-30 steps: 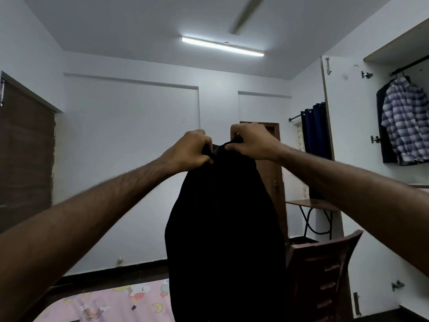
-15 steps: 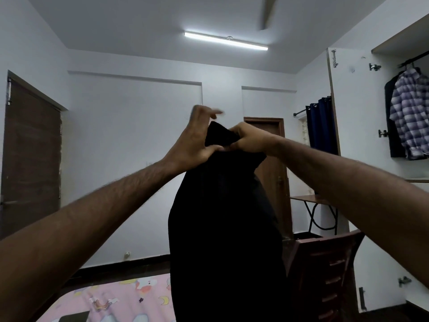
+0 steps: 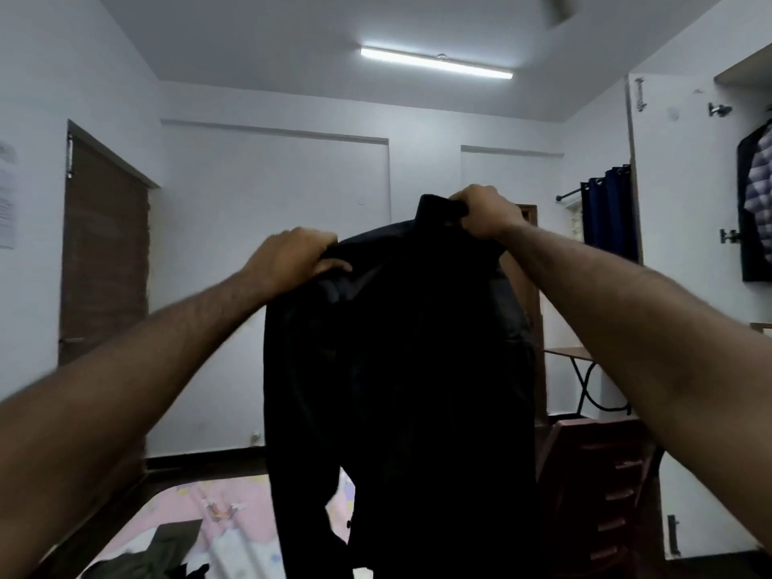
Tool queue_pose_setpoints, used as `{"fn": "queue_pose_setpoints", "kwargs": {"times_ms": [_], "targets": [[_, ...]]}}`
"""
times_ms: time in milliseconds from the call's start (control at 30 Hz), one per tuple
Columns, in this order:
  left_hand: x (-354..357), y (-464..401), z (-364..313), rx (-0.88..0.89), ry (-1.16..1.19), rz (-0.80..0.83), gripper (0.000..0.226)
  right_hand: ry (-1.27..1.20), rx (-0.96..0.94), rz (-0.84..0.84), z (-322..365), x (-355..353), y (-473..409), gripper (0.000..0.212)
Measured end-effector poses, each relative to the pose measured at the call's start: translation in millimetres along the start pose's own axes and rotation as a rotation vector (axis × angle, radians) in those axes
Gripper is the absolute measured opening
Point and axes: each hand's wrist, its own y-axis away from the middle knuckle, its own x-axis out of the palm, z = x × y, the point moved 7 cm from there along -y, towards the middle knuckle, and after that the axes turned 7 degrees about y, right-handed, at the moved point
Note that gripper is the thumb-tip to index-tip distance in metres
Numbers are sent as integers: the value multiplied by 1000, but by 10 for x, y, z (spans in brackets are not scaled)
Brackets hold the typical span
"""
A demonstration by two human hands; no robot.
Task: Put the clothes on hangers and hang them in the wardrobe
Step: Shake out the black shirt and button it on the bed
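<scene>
A black shirt (image 3: 401, 369) hangs in front of me at chest height, spread wide at the shoulders. My left hand (image 3: 292, 257) grips its left shoulder. My right hand (image 3: 484, 211) grips the collar, held a little higher. No hanger shows in the shirt. At the far right the open wardrobe (image 3: 676, 202) holds a checked shirt (image 3: 758, 190) and a dark garment (image 3: 747, 244) on its rail. Below me more clothes, a dark green piece (image 3: 163, 553) among them, lie on the pink bedsheet (image 3: 225, 507).
A dark red plastic chair (image 3: 601, 486) stands just right of the hanging shirt, with a small folding table (image 3: 572, 353) behind it. A brown door (image 3: 104, 261) is on the left wall. Blue curtains (image 3: 610, 215) hang beside the wardrobe door.
My hands have moved apart: the left slid out and down to the shoulder, and the shirt opened from a narrow bunch into a wide spread. The view swung left and down.
</scene>
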Motion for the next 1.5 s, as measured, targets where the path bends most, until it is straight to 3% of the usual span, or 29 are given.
{"fn": "queue_pose_setpoints", "kwargs": {"times_ms": [67,167,300,433,500,533,600,700,800,867,967,1067,1167,1200,1367,1433,1500], "targets": [[-239,-14,-19,53,-163,-29,39,19,-16,-3,85,-57,3,35],[-503,60,122,-2,-226,-88,16,28,-48,-5,258,-171,11,30],[-662,269,265,-102,-146,-115,21,83,-133,31,472,-352,31,30],[-955,579,253,0,-203,-337,17,-33,-248,168,411,-471,196,17],[-827,656,158,168,-330,-180,17,118,-226,160,363,-414,201,14],[-762,653,148,172,-359,-116,17,168,-190,120,350,-389,196,15],[-815,583,211,34,-284,-173,18,124,-165,50,419,-336,183,20],[-809,565,523,-213,-103,-244,33,38,-204,98,567,-293,174,15],[-749,699,769,-277,122,-204,38,-63,-176,155,607,-352,188,33],[-695,850,890,-274,198,-153,32,-168,-159,225,641,-339,240,40],[-520,1115,940,-237,461,51,6,-250,-95,444,656,-121,376,37],[-207,1392,987,-257,700,259,10,-221,-48,693,683,350,572,41],[284,1669,1052,-323,809,467,25,-190,-15,937,666,922,776,81],[447,1739,1083,-343,837,506,29,-185,-6,998,642,1114,816,82],[1136,1926,1412,-430,807,488,51,-282,43,1073,523,1973,761,12],[1417,1991,1578,-402,661,463,28,-338,50,1154,509,2370,730,9],[1748,2009,1720,-297,492,384,52,-297,37,1258,516,2809,679,11]]}}
